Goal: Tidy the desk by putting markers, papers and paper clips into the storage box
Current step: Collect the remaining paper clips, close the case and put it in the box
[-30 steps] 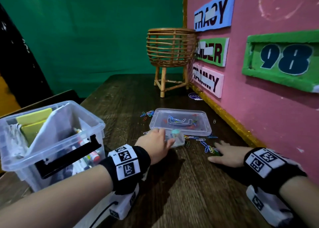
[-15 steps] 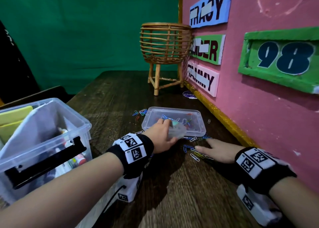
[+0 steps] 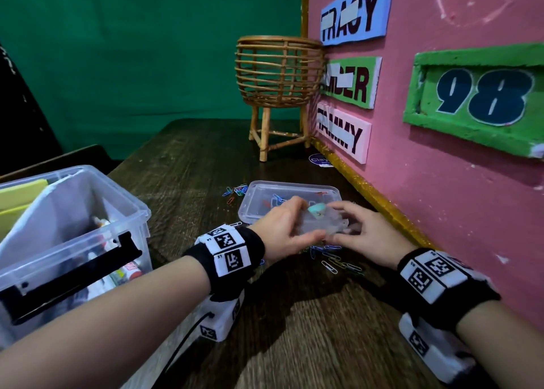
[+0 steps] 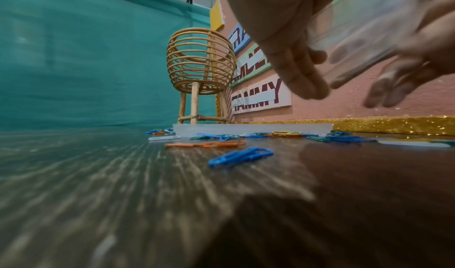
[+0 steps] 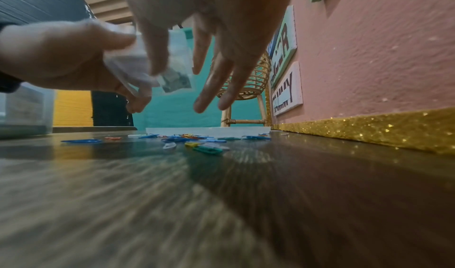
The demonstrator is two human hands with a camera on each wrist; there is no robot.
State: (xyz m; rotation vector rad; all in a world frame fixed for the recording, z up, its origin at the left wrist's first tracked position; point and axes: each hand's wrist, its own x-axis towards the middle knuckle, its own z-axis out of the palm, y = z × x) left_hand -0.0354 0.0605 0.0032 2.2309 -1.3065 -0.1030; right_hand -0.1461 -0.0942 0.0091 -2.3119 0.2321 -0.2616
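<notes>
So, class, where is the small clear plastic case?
Head view, centre: the case is held between left hand and right hand, above scattered coloured paper clips, near side of the flat clear tray.

Storage box [image 3: 123,195] left of tray [image 3: 259,200], basket [image 3: 276,70] behind it

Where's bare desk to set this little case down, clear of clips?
Free: desk between the storage box and the flat clear tray, and the strip nearer you than the paper clips. Crowded: clips lie under the left hand and right hand on the small clear case.
</notes>
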